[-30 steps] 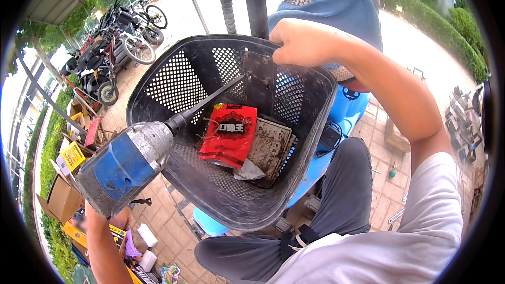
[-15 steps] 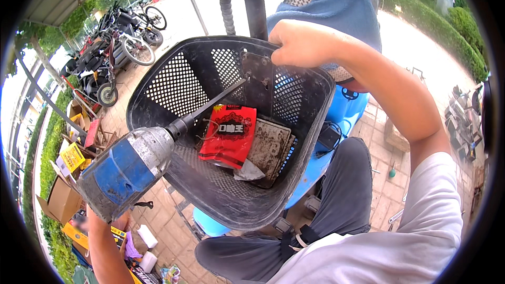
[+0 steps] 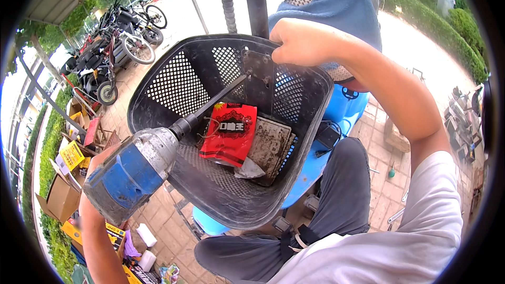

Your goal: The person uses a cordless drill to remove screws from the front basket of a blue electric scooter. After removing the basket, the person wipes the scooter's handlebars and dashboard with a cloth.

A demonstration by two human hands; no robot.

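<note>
A blue and silver impact wrench (image 3: 138,171) with a long dark shaft (image 3: 210,104) reaches over the left rim of a black plastic basket (image 3: 231,215). My left hand (image 3: 100,159) is wrapped round the wrench, mostly hidden behind its body. The shaft's tip meets a fastener on a dark metal plate (image 3: 258,66) on the basket's far wall. My right hand (image 3: 297,43) is closed over the far rim, beside that plate. Inside the basket lie a red packet (image 3: 230,134), a dirty flat plate (image 3: 271,150) and a grey scrap (image 3: 249,169).
A blue vehicle body (image 3: 344,110) stands under and beside the basket, with a blue cloth (image 3: 331,18) behind. Cartons (image 3: 60,197) and packages lie at left on brick paving. Tools, including a green-handled screwdriver (image 3: 392,172), lie at right. Parked two-wheelers (image 3: 113,47) stand farther left.
The wrench has shifted slightly right and up, its tip staying at the metal plate. The basket has tilted very slightly; my right hand stays on its rim.
</note>
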